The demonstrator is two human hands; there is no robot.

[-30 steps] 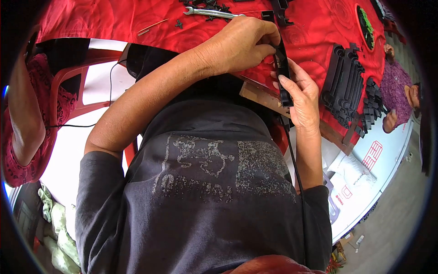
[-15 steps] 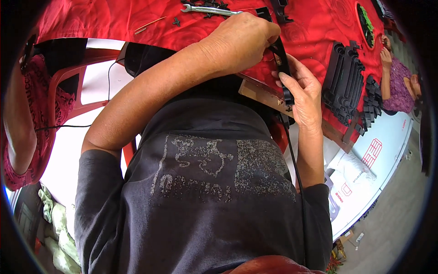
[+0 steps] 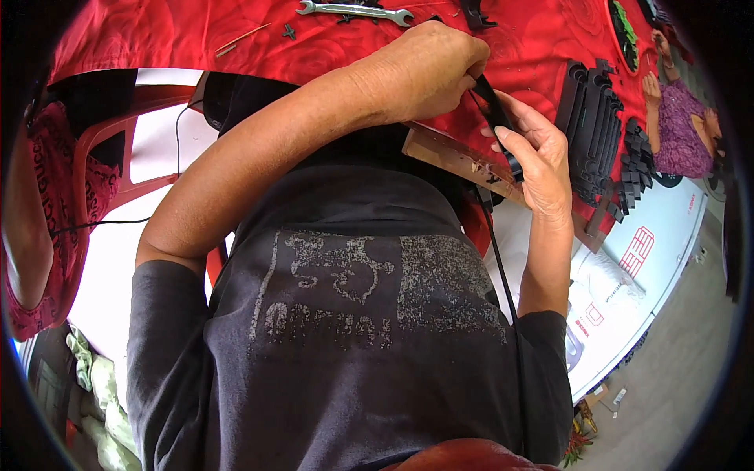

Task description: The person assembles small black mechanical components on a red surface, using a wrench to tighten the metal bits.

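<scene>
My right hand (image 3: 543,155) grips the long black plastic strip (image 3: 498,116) by its lower end, above the near edge of the red cloth-covered desk (image 3: 530,53). My left hand (image 3: 440,71) curls over the strip's upper end; I cannot tell what it pinches. A silver double-ended metal wrench (image 3: 353,10) lies just beyond.

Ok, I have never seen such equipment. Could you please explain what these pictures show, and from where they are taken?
There is no machine here: a person works bare-handed. A camera worn on the head looks down, so the dark shirt fills the lower middle. The right hand holds a long black part; the left hand is curled at its upper end, its exact grip hidden. On the red tablecloth lie a wrench, small black pieces, two thin sticks and, at the right, a group of long black parts.
</scene>
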